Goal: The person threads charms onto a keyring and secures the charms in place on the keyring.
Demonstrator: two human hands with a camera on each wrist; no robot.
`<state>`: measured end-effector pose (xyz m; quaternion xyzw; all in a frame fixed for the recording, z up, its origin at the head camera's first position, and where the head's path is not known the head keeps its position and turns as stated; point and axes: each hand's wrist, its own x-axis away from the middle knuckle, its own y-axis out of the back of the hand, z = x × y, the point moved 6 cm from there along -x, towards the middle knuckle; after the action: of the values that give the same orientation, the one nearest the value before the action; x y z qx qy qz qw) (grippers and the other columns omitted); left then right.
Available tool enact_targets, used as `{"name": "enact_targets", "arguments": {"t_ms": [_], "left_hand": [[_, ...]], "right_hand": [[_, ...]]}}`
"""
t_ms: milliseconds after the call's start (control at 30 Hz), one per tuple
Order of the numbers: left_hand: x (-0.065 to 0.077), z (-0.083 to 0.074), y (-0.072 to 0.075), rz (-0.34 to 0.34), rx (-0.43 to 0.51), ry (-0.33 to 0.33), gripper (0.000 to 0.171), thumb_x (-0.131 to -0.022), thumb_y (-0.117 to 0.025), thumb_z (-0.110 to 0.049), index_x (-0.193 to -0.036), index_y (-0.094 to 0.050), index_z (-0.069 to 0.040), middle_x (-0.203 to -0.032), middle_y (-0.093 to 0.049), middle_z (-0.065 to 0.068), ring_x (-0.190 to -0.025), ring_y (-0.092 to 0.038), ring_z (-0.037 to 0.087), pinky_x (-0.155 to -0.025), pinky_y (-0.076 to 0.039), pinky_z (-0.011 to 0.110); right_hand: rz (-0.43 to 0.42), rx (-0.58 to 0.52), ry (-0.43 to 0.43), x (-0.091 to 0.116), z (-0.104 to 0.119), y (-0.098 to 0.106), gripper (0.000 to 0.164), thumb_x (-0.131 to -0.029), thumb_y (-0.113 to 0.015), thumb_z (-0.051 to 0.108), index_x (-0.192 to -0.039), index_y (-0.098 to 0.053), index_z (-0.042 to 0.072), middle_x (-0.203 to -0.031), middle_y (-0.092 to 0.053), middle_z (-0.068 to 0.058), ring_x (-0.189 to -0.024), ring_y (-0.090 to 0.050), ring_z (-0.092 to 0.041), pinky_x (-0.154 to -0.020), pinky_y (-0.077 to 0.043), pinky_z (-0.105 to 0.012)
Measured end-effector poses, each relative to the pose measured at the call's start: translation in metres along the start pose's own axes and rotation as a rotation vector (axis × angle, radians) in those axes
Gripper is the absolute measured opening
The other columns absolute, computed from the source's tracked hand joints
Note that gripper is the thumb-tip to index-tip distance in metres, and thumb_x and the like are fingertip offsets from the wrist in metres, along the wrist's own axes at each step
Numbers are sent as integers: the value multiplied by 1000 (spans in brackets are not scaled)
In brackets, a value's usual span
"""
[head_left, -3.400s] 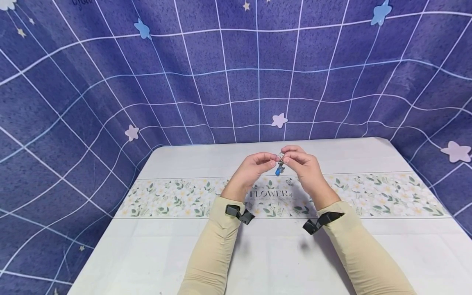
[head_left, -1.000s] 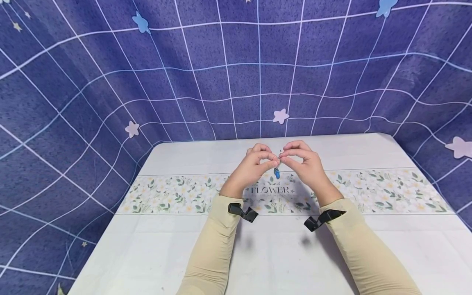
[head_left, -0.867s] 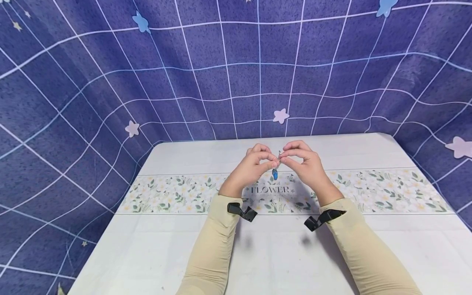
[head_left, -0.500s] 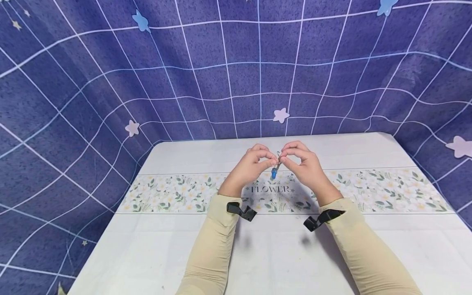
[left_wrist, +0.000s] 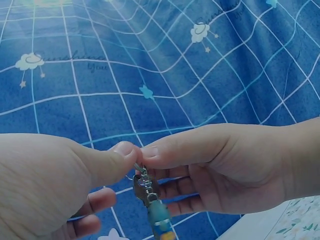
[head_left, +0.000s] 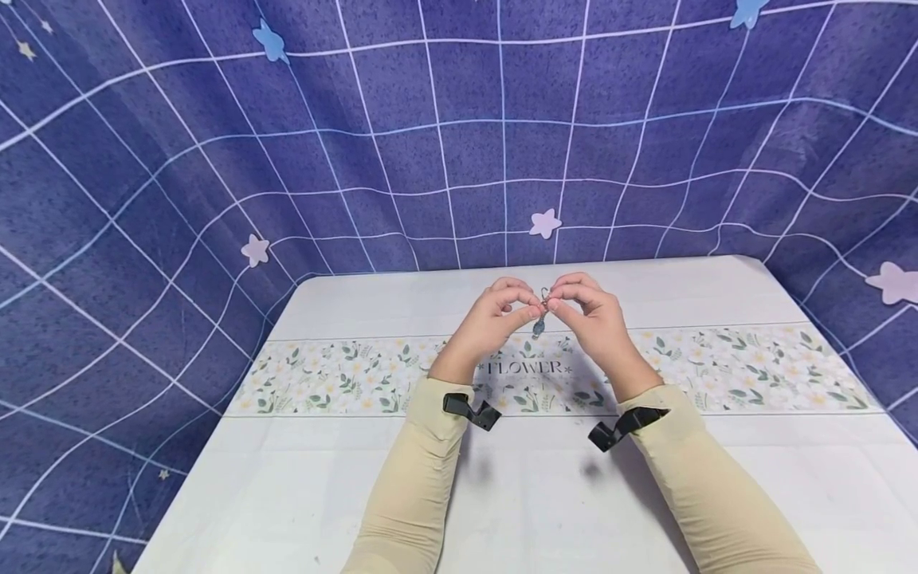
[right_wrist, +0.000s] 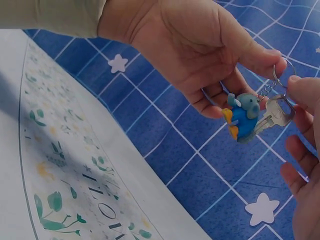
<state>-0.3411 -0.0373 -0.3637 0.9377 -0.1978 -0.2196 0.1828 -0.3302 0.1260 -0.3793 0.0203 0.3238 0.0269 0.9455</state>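
- Pinches a thin metal key ring [right_wrist: 274, 76] between the thumb and index finger of the left hand [head_left: 488, 325].
- Pinches the other side of the ring with the thumb and index finger of the right hand [head_left: 591, 319].
- Shows both thumb tips side by side at the ring in the left wrist view, touching or nearly so; cannot tell which.
- Leaves the remaining fingers of both hands loosely bent, a little apart.
- Dangles an elephant charm [right_wrist: 246, 116] on a short chain [right_wrist: 266, 90] below the fingertips, with grey-blue head, bright blue body and yellow feet.
- Holds a metal key [right_wrist: 274, 115] just beside the charm, with its blade slanting down toward the blue body; cannot tell of any contact between its head and the right fingertips.
- Keeps ring, charm and key together in the air between the two hands, above the white table [head_left: 287, 494].
- Wears cream sleeves [head_left: 412, 494] to the wrists, with black wrist mounts [head_left: 471, 410] on the cuffs.
- Shows a floral band [head_left: 330, 379] across the table, printed with "FLOWER".
- Ends, beyond the table, at a blue-purple curtain [head_left: 430, 159] with pale grid lines and stars.
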Motion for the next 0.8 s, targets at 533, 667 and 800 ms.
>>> {"name": "enact_targets", "arguments": {"t_ms": [533,667,800], "left_hand": [[3,-1,2,42,71,13,11,-95,-68,-7,-100,-74,2,-110,-52,3,-109,-44,9,-85,-33,29],[3,-1,3,61,69,13,11,-95,-68,-6,-101,-73,3,-108,-52,2,-108,-43,7,-84,-33,29],[4,-1,3,69,86,10,12,-95,-68,-4,-102,-73,4,-107,-53,2,-108,-44,6,-83,-34,26]], "right_hand": [[107,-76,28,-2,2,2,7,-89,-63,-19,-92,-68,-16,-103,-62,-3,-104,-58,-16,-95,-47,-26],[131,-53,32,-2,4,2,8,-88,-64,-19,-92,-69,-14,-103,-62,-2,-106,-57,-15,-95,-47,-25],[122,-25,49,-2,6,1,9,-87,-65,-19,-92,-70,-13,-102,-63,-3,-106,-57,-14,-96,-46,-25]]}}
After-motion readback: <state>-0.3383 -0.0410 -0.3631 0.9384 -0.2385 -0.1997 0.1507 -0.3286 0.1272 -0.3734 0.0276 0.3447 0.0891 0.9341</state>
